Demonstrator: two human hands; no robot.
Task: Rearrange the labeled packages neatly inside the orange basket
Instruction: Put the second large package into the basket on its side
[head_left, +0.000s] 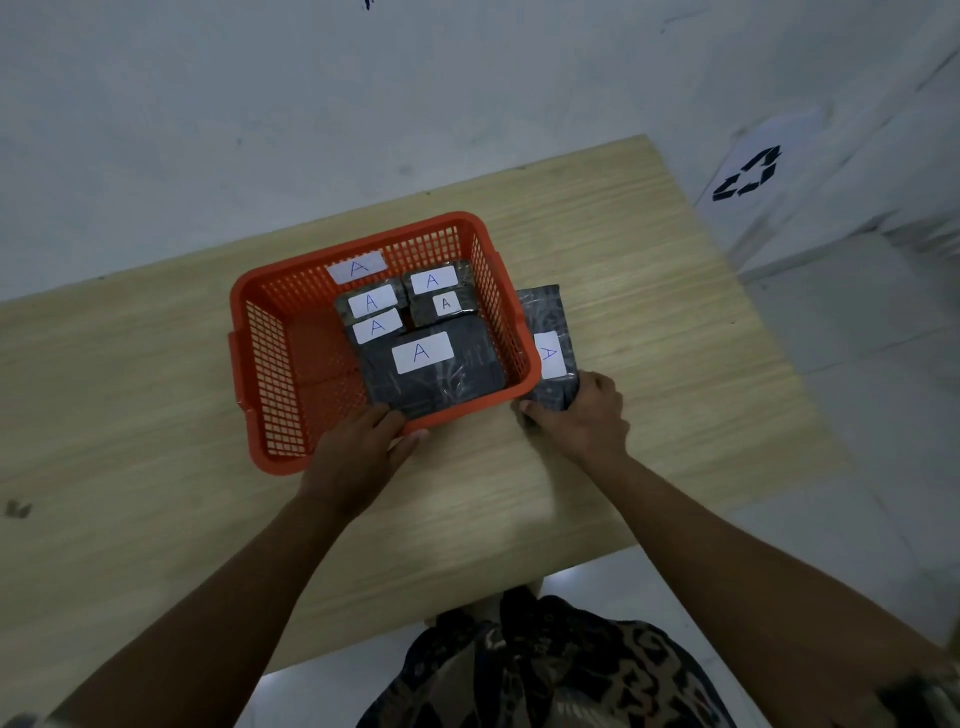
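An orange mesh basket (270, 364) stands on the wooden table, with a white "A" label on its far wall. Inside, towards the right, lie several dark wrapped packages with white "A" labels: small ones at the back (372, 303) and one large package (431, 364) at the front. My left hand (363, 447) rests on the basket's near rim, its fingers on the large package's front edge. Another labeled dark package (550, 338) lies on the table just outside the basket's right wall. My right hand (582, 415) grips that package's near end.
The wooden table (156, 493) ends at a near edge by my body and a right edge beyond the outside package. A white wall stands behind it. A white bin with a recycling symbol (748, 174) stands at the far right on the floor.
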